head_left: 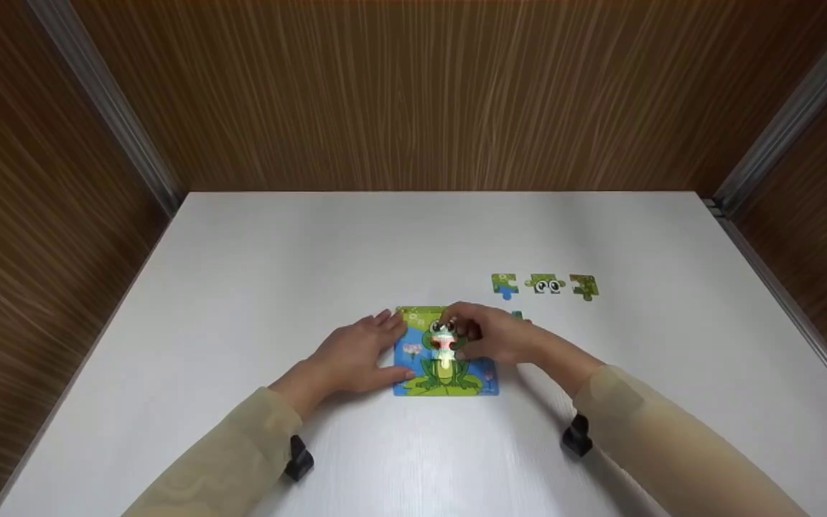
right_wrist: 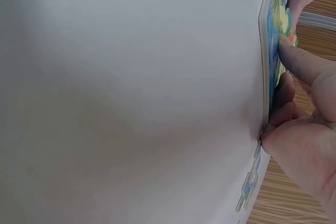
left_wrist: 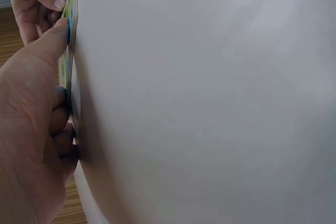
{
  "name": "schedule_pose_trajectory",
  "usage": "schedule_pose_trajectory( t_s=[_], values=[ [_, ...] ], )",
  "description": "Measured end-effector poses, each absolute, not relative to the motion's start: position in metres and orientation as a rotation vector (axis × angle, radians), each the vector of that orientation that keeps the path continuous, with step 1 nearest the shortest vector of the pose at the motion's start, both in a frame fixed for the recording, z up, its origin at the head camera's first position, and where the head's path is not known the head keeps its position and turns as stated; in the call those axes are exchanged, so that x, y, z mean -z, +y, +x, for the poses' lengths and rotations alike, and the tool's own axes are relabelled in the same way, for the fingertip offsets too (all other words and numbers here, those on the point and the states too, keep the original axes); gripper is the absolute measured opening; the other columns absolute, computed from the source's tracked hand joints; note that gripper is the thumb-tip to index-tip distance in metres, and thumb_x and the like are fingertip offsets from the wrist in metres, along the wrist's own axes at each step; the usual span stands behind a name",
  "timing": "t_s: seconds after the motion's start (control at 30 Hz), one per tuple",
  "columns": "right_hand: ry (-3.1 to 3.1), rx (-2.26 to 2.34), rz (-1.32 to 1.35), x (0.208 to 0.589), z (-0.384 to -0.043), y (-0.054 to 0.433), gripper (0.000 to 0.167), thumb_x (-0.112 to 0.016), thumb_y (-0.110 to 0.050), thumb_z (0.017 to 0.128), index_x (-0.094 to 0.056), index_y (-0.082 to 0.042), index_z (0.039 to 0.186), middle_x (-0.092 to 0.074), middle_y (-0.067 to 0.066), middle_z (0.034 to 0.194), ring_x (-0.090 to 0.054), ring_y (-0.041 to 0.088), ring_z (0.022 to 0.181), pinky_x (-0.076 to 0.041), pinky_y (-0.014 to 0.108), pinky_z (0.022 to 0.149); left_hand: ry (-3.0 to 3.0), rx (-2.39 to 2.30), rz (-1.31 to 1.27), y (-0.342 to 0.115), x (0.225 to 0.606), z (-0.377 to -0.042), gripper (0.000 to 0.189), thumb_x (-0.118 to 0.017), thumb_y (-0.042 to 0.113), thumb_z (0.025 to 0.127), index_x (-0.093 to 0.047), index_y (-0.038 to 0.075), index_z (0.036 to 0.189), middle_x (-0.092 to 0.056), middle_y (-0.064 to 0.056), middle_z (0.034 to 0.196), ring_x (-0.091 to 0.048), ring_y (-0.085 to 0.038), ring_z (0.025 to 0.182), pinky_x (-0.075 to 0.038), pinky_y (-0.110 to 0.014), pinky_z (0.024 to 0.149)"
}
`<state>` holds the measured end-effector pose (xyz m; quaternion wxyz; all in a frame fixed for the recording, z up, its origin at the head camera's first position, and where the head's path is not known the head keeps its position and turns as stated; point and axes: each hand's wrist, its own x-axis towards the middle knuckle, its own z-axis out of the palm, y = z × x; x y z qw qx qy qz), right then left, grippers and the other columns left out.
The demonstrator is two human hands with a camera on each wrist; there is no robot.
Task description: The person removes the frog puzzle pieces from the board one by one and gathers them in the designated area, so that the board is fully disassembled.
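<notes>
The white table (head_left: 342, 244) carries all parts. The frog board (head_left: 412, 364) lies flat near its middle, before the person. The left hand (head_left: 362, 350), thumb and fingers spread wide, bears on the board's left edge. The right hand (head_left: 496, 334) is narrow, thumb and curled fingers pinching a frog-mouth piece (head_left: 444, 343) over the board. Beyond, to the right, three loose pieces (head_left: 545, 286) form a row; from here, a fourth piece (head_left: 517, 314) shows partly behind the right hand.

White table (head_left: 255, 273) — frog puzzle (head_left: 408, 388), three loose pieces (head_left: 545, 284) in a row
</notes>
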<state>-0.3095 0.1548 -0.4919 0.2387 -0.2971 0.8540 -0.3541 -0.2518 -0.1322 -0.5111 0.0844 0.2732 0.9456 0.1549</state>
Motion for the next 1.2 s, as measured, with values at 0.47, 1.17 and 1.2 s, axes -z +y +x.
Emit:
schedule_pose_trajectory(
  t_s=[0.47,1.17,1.2],
  values=[
    [2.349,0.977,-0.81,0.494,-0.304,0.1531,0.046,-0.077,-0.007,0.095,-0.061,-0.018,0.137,-0.058,0.003,0.107,-0.052,0.021,0.096,-0.045,0.037,0.084,2.805,-0.482,0.776,-0.1338,0.5119,-0.251,0.091,-0.06,0.068,0.098,-0.042,0.007,0.163,-0.036,-0.011,0.169,-0.029,-0.032,0.158,-0.031,-0.051,0.124],
    [2.36,0.987,-0.809,0.4978,-0.302,0.1467,0.055,-0.087,-0.016,0.091,-0.062,-0.014,0.14,-0.057,0.003,0.109,-0.05,0.022,0.098,-0.044,0.037,0.085,2.815,-0.453,0.766,-0.1376,0.5151,-0.2508,0.091,-0.059,0.068,0.098,-0.043,0.006,0.163,-0.036,-0.011,0.169,-0.031,-0.033,0.158,-0.034,-0.052,0.123],
    [2.364,0.988,-0.813,0.4981,-0.3022,0.1467,0.055,-0.087,-0.016,0.091,-0.062,-0.014,0.139,-0.057,0.003,0.109,-0.05,0.022,0.098,-0.044,0.037,0.085,2.817,-0.452,0.764,-0.1374,0.5151,-0.2512,0.091,-0.059,0.068,0.098,-0.043,0.007,0.163,-0.036,-0.011,0.169,-0.031,-0.033,0.158,-0.034,-0.052,0.123]
  ],
)
